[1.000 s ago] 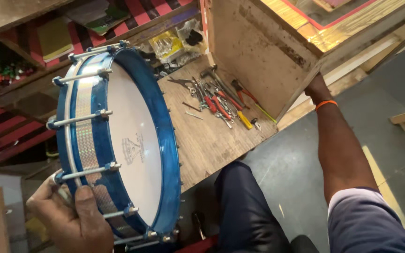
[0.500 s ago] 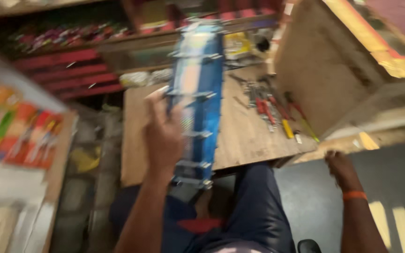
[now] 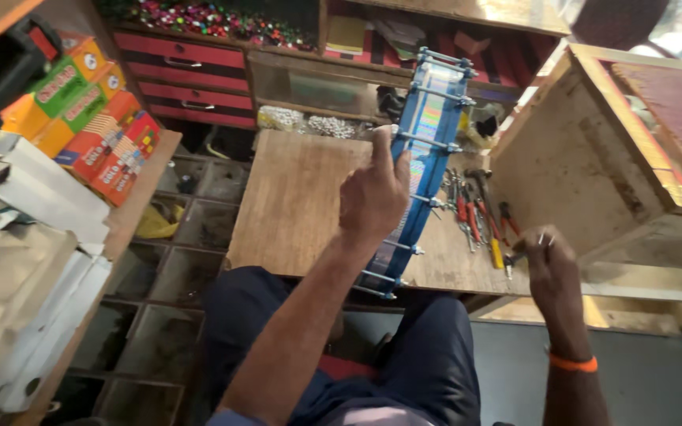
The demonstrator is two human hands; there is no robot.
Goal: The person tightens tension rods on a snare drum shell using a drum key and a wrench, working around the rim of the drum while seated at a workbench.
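My left hand (image 3: 374,193) grips the rim of a blue drum (image 3: 428,150) with metal tension rods, held upright on edge over a wooden worktable (image 3: 301,205), seen edge-on. My right hand (image 3: 548,264), with an orange band at the wrist, is at the table's right end beside a pile of hand tools (image 3: 479,217). Its fingers pinch a small thin metal piece, too small to identify.
A big wooden box (image 3: 593,158) stands at the right. Red drawers (image 3: 191,79) and shelves line the back. Colourful cartons (image 3: 88,118) sit on a shelf at the left, white boxes (image 3: 17,260) below them. Open compartments (image 3: 175,252) lie under the table's left side.
The drum has turned from face-on to edge-on and stands upright over the table. My left hand shifted from its lower rim to its side. My right hand moved from the box to the tools.
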